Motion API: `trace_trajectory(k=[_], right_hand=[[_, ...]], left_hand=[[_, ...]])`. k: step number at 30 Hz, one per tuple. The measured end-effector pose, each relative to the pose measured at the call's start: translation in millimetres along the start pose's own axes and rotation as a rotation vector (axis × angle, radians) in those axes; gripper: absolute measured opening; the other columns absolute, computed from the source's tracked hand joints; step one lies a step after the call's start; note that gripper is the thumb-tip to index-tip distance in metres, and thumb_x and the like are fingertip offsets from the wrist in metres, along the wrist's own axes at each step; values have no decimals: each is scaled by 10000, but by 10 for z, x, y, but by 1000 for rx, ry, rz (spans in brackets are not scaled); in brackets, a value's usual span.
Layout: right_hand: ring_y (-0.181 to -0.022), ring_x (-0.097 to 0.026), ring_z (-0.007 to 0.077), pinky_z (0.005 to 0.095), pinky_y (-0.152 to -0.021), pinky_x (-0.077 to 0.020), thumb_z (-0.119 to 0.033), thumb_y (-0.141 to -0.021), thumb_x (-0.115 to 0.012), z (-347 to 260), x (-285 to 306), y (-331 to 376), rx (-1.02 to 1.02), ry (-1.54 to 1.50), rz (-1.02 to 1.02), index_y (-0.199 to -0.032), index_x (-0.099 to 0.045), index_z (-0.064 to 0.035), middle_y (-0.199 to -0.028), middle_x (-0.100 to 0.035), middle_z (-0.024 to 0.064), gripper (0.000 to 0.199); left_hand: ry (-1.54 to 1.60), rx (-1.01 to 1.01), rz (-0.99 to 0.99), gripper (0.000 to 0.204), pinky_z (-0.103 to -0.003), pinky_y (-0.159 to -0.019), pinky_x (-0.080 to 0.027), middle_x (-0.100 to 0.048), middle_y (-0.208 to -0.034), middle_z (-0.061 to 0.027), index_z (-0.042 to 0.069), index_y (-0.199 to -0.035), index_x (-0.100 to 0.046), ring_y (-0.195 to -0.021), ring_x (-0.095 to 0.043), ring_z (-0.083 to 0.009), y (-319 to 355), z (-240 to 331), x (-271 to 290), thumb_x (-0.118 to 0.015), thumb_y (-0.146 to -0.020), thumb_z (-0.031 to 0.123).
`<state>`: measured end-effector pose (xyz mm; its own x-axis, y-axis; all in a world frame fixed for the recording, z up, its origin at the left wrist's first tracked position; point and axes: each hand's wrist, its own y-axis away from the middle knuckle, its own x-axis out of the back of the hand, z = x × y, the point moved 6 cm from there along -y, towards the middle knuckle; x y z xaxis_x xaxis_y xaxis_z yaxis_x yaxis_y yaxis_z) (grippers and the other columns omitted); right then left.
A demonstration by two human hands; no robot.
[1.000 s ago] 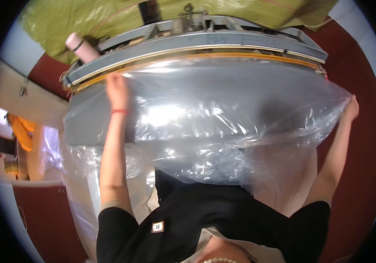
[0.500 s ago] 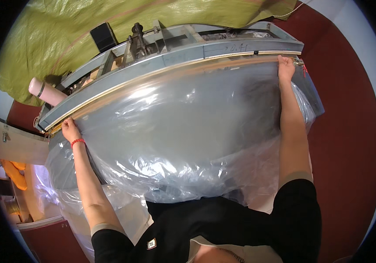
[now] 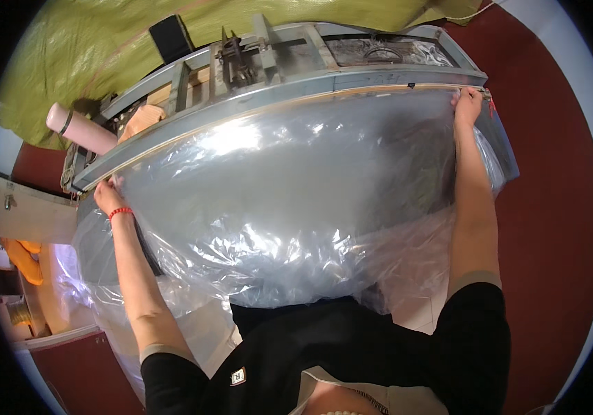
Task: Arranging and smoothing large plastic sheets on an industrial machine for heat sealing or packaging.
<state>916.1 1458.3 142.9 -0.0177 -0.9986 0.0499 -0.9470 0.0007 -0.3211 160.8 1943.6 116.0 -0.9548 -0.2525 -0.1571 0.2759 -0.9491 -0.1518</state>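
A wide sheet of clear plastic film (image 3: 276, 187) spreads between my arms, its far edge running along a long grey metal frame (image 3: 269, 99) with a pale strip on its near side. My left hand (image 3: 108, 196) pinches the film's far left corner beside the frame's left end, the wrist wearing a red bead bracelet (image 3: 121, 211). Near the frame's right end, my right hand (image 3: 468, 105) has its fingers closed on the film's far right edge. Glossy folds of film hang down toward my body.
Behind the frame lie a yellow-green woven sheet (image 3: 96, 41) and a black phone-like slab (image 3: 171, 39). A pink cylindrical bottle (image 3: 81, 128) rests at the frame's left. Metal brackets (image 3: 238, 62) rise mid-frame. Orange items (image 3: 23, 259) sit on a shelf at left.
Both hands have shifted slightly outward along the frame, still gripping the film. The view has tilted, so more of the frame's inside shows. The film's near folds have moved a little.
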Motion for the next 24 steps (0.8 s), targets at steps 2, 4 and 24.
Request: trace_trajectory(k=[2,4,24], right_hand=[[-516,-519,114,236,-464,-400,-147,-796,-565,20,102,-52,9,-2,-21,-918,-472,-15,-674,-581,88,203],[-639,-543,96,225,-574,-426,-212,-774,-623,-106,31,-14,234,107,-248,-889,-549,-6,-725,-606,69,248],[-946,-530,186,301,-824,-413,-139,-700,-688,-2701,-810,3046,683,-134,-1042,-1025,-571,-63,-1022,-570,71,354]], left_hand=[[-207,92,-112,323,-242,-431,-385,-557,-614,-56,3,-773,-581,-525,-508,-105,84,120,-39,-437,-860,279],[-1010,-38,-345,443,-227,-419,-332,-522,-572,-31,12,-751,-572,-515,-472,-87,46,310,105,-443,-862,421],[-97,112,-981,113,-172,-387,-205,-398,-545,84,67,-813,-554,-433,-285,-1,2767,1795,-980,-593,-819,174]])
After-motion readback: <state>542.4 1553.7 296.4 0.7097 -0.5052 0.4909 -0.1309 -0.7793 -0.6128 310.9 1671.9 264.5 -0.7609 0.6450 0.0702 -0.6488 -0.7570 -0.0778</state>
